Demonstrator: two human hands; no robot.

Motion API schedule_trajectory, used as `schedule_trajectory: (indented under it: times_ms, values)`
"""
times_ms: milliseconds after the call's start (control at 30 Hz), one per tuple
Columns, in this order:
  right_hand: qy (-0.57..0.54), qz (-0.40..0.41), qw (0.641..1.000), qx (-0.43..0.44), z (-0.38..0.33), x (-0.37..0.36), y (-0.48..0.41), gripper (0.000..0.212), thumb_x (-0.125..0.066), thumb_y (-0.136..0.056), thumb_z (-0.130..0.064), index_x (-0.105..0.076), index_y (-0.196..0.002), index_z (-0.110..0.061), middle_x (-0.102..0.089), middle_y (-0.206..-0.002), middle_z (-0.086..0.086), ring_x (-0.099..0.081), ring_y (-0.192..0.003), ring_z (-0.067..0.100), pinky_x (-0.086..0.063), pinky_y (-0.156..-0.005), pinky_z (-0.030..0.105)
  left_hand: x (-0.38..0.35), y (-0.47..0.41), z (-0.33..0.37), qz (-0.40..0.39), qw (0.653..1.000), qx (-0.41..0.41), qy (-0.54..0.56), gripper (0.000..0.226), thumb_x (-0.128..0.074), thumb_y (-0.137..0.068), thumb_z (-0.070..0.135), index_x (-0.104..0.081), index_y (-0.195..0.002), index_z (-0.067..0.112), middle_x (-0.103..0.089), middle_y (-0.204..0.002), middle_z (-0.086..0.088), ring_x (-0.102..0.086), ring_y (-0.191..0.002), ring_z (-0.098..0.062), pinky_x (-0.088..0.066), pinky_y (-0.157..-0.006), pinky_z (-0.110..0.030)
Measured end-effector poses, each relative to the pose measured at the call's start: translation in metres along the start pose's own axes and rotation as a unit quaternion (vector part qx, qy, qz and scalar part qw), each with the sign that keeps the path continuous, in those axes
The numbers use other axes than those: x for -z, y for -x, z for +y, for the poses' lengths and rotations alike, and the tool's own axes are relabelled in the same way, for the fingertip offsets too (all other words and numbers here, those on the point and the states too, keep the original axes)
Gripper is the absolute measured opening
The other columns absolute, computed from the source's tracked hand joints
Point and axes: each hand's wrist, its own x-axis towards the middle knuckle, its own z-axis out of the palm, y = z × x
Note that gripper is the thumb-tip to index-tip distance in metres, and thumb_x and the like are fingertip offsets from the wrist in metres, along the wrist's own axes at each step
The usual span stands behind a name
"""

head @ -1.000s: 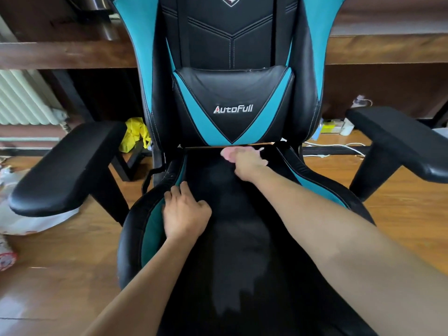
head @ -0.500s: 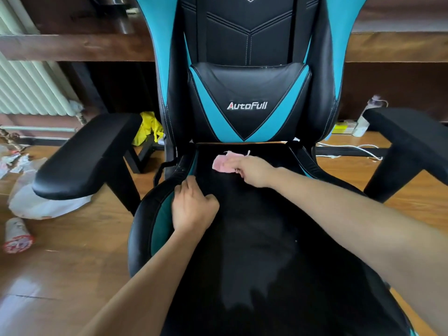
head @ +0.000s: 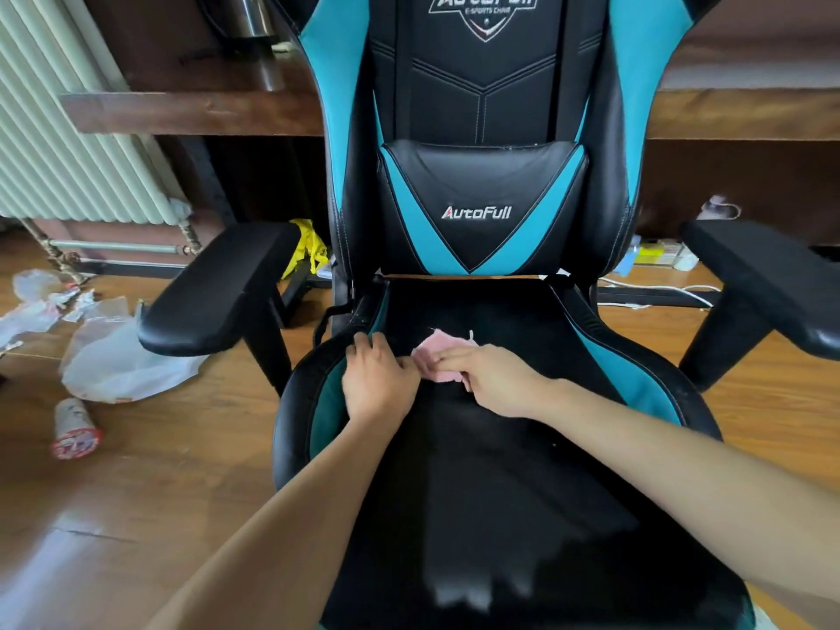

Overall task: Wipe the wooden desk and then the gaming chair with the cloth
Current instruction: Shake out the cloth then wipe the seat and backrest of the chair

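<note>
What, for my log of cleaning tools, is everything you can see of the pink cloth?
The pink cloth is a small, pale pink piece of soft fabric, crumpled, with loose whitish threads sticking up from its far edge. It lies on the black seat of the gaming chair, toward the back and left of centre. The right hand covers its middle and seems to pinch it between fingers and thumb. The left hand meets its left edge, but it is unclear whether it grips the cloth.
</note>
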Motion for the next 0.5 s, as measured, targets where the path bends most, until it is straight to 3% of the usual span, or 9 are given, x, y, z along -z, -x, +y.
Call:
schedule_trajectory:
  times_ms: [133,200,300,400,500]
  values:
    - [-0.003,-0.006,1.0,-0.002,-0.007,0.016,-0.024,0.056,-0.048,-0.094,0.01,-0.066,-0.137,-0.022,-0.066,-0.133,0.006,-0.065,-0.118,0.031,-0.052,-0.095,0.048,0.004,0.009,-0.009,-0.057,0.997,-0.033,-0.037,0.046,-0.046,-0.101,0.03,-0.052,-0.141,0.009,-0.047,-0.151,-0.011,-0.045,-0.137,-0.032,-0.046,-0.102,-0.045]
    - [0.003,-0.001,1.0,-0.013,-0.017,0.021,-0.049,0.06,-0.044,-0.096,0.012,-0.058,-0.141,-0.027,-0.057,-0.145,0.006,-0.058,-0.133,0.031,-0.051,-0.102,0.05,0.01,0.016,-0.02,-0.112,0.991,-0.055,-0.057,0.06,-0.04,-0.106,0.043,-0.036,-0.161,0.017,-0.027,-0.171,-0.004,-0.03,-0.154,-0.027,-0.038,-0.116,-0.043]
    - [0.002,0.01,0.996,-0.086,-0.032,0.023,-0.093,0.07,-0.046,-0.096,0.012,-0.045,-0.152,-0.031,-0.049,-0.152,0.008,-0.052,-0.137,0.036,-0.049,-0.109,0.054,0.021,0.023,-0.036,-0.169,0.978,-0.096,-0.069,0.071,-0.035,-0.107,0.058,-0.017,-0.168,0.026,-0.004,-0.177,0.003,-0.013,-0.162,-0.023,-0.022,-0.126,-0.037]
    - [-0.006,0.033,0.993,-0.117,-0.035,0.019,-0.131,0.069,-0.048,-0.097,0.011,-0.049,-0.152,-0.031,-0.044,-0.157,0.003,-0.044,-0.143,0.035,-0.041,-0.117,0.057,0.022,0.029,-0.041,-0.146,0.98,-0.12,-0.069,0.072,-0.036,-0.107,0.06,-0.019,-0.168,0.027,-0.005,-0.177,0.004,-0.015,-0.161,-0.022,-0.019,-0.127,-0.035]
    - [-0.005,0.037,0.997,-0.075,-0.029,0.018,-0.157,0.078,-0.039,-0.099,0.01,-0.04,-0.159,-0.04,-0.038,-0.166,-0.003,-0.034,-0.152,0.034,-0.032,-0.122,0.058,0.015,0.037,-0.041,-0.084,0.988,-0.118,-0.046,0.068,-0.044,-0.104,0.056,-0.035,-0.164,0.025,-0.022,-0.174,0.004,-0.028,-0.157,-0.021,-0.026,-0.124,-0.033]
